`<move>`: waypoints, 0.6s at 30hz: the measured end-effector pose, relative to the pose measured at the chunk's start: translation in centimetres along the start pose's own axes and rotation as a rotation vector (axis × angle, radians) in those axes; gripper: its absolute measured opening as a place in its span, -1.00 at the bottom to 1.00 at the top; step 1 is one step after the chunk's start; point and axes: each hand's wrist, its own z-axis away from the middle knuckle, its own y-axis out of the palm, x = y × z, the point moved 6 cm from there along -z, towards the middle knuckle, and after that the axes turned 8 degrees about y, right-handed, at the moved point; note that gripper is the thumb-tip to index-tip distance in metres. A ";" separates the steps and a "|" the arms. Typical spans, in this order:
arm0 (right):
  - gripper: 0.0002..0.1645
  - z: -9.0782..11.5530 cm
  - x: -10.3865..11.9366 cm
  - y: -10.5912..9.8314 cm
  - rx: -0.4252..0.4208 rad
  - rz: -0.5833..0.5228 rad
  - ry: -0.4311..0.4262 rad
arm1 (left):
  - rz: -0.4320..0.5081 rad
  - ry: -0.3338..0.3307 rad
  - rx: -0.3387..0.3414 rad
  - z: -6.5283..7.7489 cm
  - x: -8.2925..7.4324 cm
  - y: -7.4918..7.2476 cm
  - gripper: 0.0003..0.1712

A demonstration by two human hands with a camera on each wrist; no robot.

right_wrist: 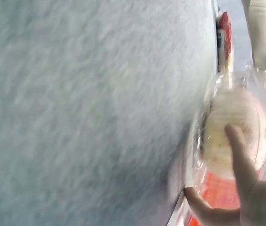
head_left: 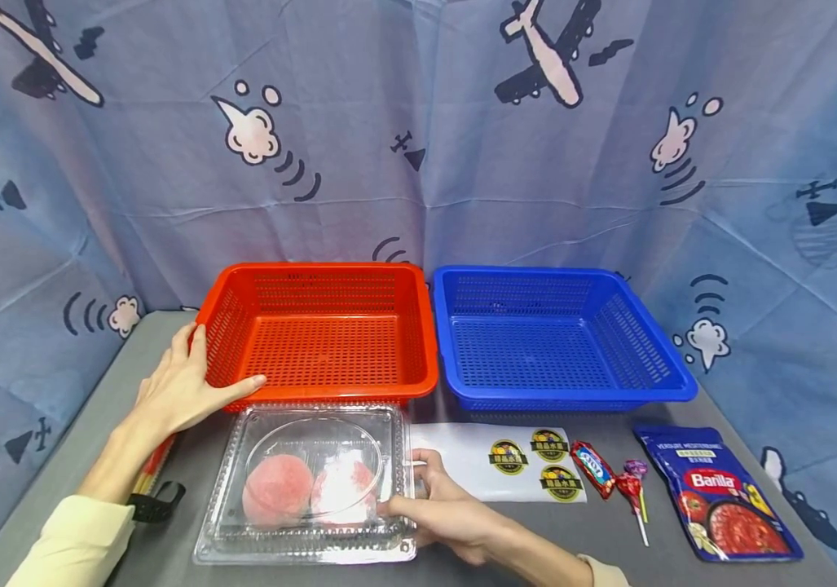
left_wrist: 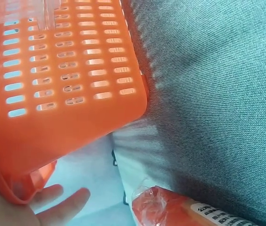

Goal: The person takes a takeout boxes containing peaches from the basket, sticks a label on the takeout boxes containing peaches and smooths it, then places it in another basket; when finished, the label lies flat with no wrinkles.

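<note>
My right hand point(head_left: 458, 509) grips the right side of a clear plastic clamshell box point(head_left: 231, 489), thumb over the lid. Two pink, peach-like fruits point(head_left: 278, 490) show through it. In the right wrist view the box point(right_wrist: 208, 162) stands tilted above the grey tabletop, my fingers point(right_wrist: 243, 160) spread along it. My left hand point(head_left: 183, 383) rests against the near left corner of a red plastic basket point(head_left: 323, 391), its thumb extended along the front rim and its fingers straight along the left side. The left wrist view shows two fingertips point(left_wrist: 64, 207) beyond the orange-looking basket rim.
A blue basket point(head_left: 565, 403) stands right of the red one. A white sheet with round stickers point(head_left: 455, 456), a candy bar point(head_left: 592, 469), lollipops point(head_left: 631, 483) and a Barilla pouch point(head_left: 719, 493) lie on the right. A red package point(left_wrist: 170, 207) and a black band point(head_left: 157, 505) are by my left forearm.
</note>
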 end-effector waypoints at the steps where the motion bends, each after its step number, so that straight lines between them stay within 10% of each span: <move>1: -0.11 0.0 0.0 -0.2 0.002 0.024 -0.008 | 0.003 0.002 -0.006 0.0 0.0 0.0 0.53; 10: -0.14 0.6 1.0 -2.6 0.048 0.167 -0.086 | -0.008 0.104 -0.111 0.8 -0.4 -0.3 0.35; 18: -0.34 2.3 4.7 -8.2 -0.243 0.645 -0.434 | 0.012 0.240 -0.167 3.2 -1.7 -0.8 0.27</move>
